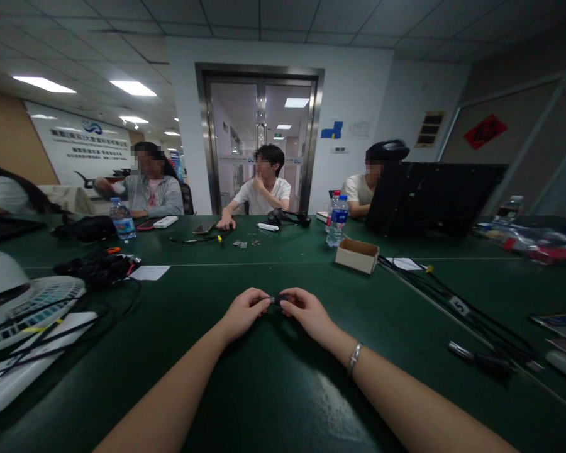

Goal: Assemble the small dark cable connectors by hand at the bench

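Note:
Both my hands meet over the green table (264,390) around one small black cylindrical piece (278,300), which has a greyish band toward its left end. My left hand (245,314) pinches that end between thumb and fingers. The other end is gripped by my right hand (309,313), fingers closed and a silver bracelet (355,358) on the wrist. The piece lies roughly level, slightly above the tabletop. My fingers cover both its ends, and its exact kind cannot be made out.
At right lie black cables (471,321) and a black tool with a shiny metal end (481,362). A cardboard box (357,257) and water bottles (338,221) stand ahead. A white fan (33,308) is at left. Several people sit across the table, near a monitor (434,198).

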The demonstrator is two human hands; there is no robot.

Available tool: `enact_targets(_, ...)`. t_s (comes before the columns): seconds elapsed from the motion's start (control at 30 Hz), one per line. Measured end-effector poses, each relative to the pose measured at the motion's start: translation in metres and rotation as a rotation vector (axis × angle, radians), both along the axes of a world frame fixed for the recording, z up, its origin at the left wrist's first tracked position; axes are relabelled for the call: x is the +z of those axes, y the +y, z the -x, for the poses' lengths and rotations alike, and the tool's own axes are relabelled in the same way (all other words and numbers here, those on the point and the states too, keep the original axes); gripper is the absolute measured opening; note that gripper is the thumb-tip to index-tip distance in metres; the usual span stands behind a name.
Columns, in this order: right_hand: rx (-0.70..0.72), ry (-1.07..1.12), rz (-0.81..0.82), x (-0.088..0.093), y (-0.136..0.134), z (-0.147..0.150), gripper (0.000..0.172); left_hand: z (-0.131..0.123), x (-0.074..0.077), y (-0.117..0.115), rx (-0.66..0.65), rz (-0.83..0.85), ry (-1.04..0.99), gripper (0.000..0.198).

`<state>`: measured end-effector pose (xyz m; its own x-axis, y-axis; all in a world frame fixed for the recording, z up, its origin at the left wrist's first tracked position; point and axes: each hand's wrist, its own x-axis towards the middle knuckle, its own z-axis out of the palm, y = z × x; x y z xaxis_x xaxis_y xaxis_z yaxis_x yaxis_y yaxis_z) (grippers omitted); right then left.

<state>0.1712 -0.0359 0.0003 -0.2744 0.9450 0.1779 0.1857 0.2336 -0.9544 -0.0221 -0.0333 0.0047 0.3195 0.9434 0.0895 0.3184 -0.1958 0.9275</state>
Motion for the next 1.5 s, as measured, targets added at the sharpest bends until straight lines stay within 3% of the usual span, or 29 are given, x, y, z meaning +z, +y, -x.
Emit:
enact_targets(0.43,-0.014,-0.046,-0.003,0.004,-0.003,0.000,0.029,0.000,-0.011,0.008,0.003,-0.026,-0.060,0.026)
enact_targets(1.0,0.026,-0.155,-0.016,0.010,-0.012,0.003,0.026,-0.003,0.004,0.001,0.027,0.053,-0.172,0.024)
enact_targets(1.5,0.036,-0.116,0.003,0.006,-0.009,0.003,0.031,-0.003,0.004,0.002,0.019,0.064,-0.228,0.024)
